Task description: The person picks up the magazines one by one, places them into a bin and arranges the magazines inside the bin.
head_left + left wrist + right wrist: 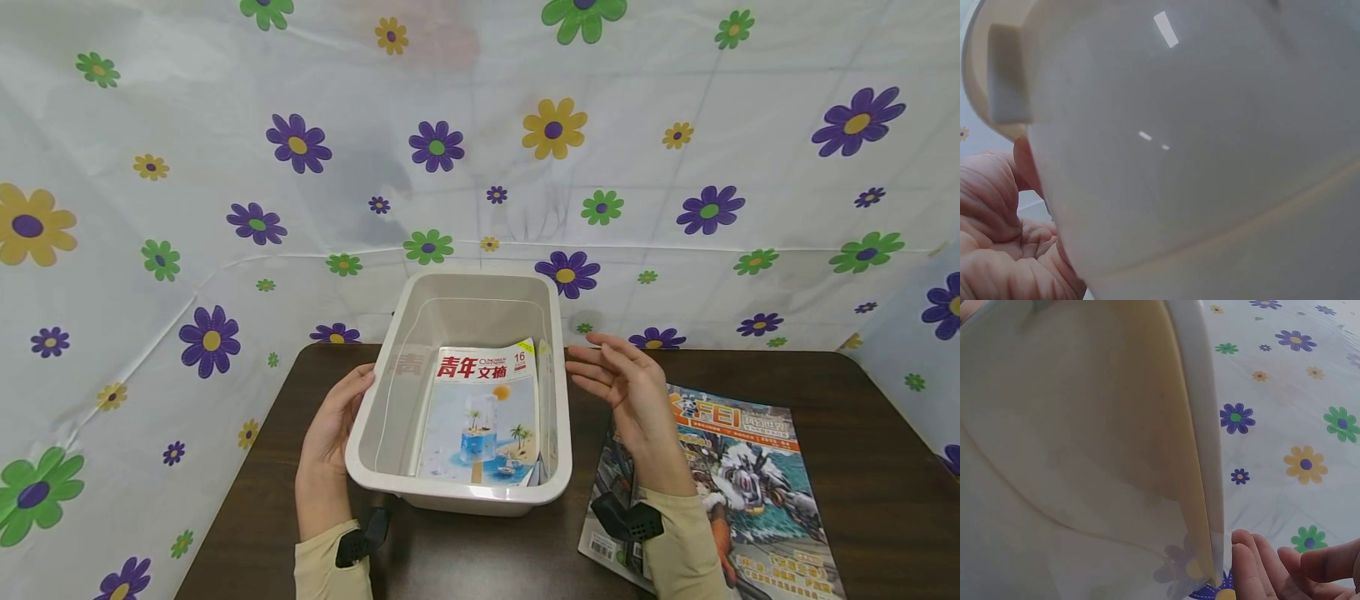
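A light grey plastic bin (457, 492) is in front of me in the head view. Inside it lies a magazine (457, 425) with red title characters and a blue picture; edges of more paper show at its right. My left hand (326, 454) holds the bin's left side, thumb near the rim, its other fingers partly hidden behind the wall. The left wrist view shows this hand (1010, 231) against the bin's outer wall (1166, 187). To the right of the bin, my right hand (633, 408) is apart from it, fingers extended; the right wrist view shows its fingers (1250, 562) beside the rim.
Under and beside my right forearm, several overlapping magazines (772, 492) with colourful covers lie on the dark brown table (247, 533). A white sheet (480, 100) with purple, green and yellow flowers hangs behind the table. Each wrist bears a black device (363, 542).
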